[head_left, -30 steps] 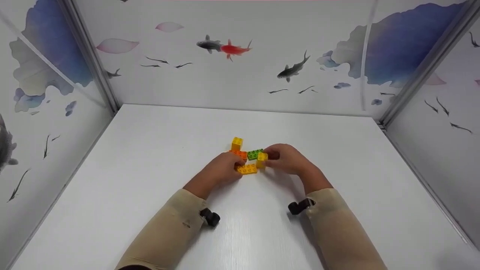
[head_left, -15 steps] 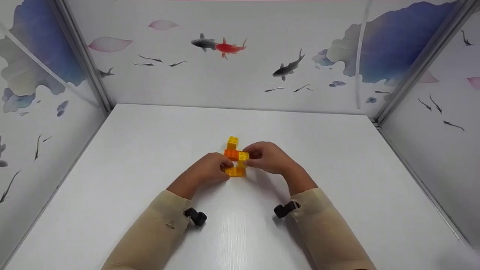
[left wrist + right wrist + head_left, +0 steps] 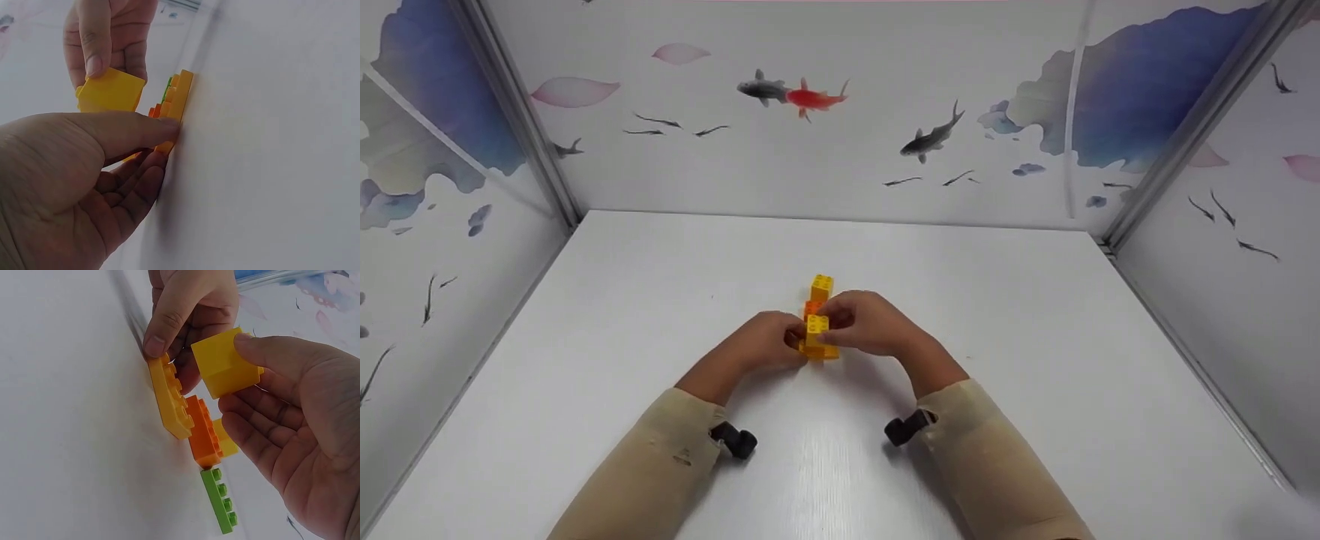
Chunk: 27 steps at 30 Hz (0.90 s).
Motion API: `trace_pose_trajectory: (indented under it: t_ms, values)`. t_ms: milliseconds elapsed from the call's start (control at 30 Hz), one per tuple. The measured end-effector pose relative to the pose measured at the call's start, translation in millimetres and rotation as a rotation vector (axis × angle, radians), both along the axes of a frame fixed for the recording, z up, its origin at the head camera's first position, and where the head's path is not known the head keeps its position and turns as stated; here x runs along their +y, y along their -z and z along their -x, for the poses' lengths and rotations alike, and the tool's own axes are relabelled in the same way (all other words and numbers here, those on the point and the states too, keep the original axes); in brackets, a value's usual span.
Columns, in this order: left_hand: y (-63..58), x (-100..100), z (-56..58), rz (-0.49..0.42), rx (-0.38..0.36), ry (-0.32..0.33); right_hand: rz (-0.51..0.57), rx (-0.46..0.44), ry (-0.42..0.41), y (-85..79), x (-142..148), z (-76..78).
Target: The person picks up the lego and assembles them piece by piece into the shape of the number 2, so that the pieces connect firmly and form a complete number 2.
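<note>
My right hand (image 3: 868, 324) pinches a tall yellow toy brick (image 3: 218, 367) between thumb and fingers. That brick is held tilted above the left end of a flat amber-yellow building brick (image 3: 167, 402) and looks apart from it. The flat brick lies on the table with its studs up, and its left end is pinched by the thumb and fingers of my left hand (image 3: 765, 339). Behind it sits an orange brick (image 3: 202, 439), mostly covered by my right hand in the head view. A thin green brick (image 3: 218, 500) shows beside the orange one in the right wrist view.
Another tall yellow brick (image 3: 822, 286) stands at the back of the group, behind the orange brick. Around everything is the white tabletop (image 3: 975, 285), with fish-painted walls (image 3: 840, 165) on the back and both sides.
My right hand has carried the tall yellow brick leftward, from the flat brick's right end to above its left end. My left hand keeps its pinch. The head view has shifted slightly.
</note>
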<state>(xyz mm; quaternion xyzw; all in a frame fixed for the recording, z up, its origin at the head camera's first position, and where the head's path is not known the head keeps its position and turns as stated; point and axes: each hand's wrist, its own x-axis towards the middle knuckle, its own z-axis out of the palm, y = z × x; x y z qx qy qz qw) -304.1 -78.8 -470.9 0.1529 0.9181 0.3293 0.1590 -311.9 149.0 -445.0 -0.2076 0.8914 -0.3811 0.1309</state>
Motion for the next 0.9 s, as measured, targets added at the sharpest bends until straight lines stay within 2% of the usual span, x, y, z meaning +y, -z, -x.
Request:
trace_pose_trajectory:
  t_ms: [467, 900]
  values:
    - [3.0, -1.0, 2.6, 0.001, 0.022, -0.002, 0.039, 0.019, -0.055, 14.1, -4.5, 1.1]
    - [4.2, -2.8, 0.2, 0.003, 0.050, 0.002, -0.014, -0.008, -0.050, 17.0, -9.7, 0.0]
